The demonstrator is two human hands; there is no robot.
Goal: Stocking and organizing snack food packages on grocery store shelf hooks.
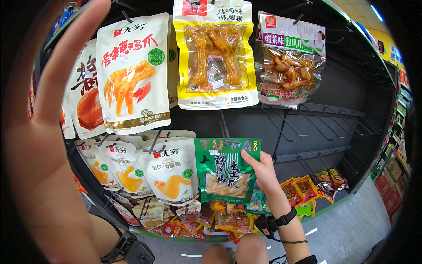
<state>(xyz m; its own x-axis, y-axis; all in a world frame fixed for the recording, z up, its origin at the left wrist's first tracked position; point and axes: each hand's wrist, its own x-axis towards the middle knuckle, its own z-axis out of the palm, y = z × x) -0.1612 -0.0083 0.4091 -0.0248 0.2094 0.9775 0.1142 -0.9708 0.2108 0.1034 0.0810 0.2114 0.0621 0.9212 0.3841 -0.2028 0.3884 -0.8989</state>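
My right hand (266, 170) pinches the upper right edge of a green snack bag (227, 189), thumb on its front. The bag hangs upright at the end of a metal peg (225, 130), and its printed front shows pale chicken feet. Large and blurred, my left hand (52, 165) is raised close to the camera at the left, one finger stretched upward. I see nothing in it, though part of it is lost in the dark rim. White pouches with a chicken wing picture (171, 178) hang just left of the green bag.
Above hang a white chicken-feet pouch (135, 76), a yellow-edged pack of drumettes (216, 62) and a clear pack of chicken feet (291, 66). Bare pegs (300, 135) stick out at the right. Several small snack packets (230, 219) fill the bottom shelf. My knees (252, 249) are below.
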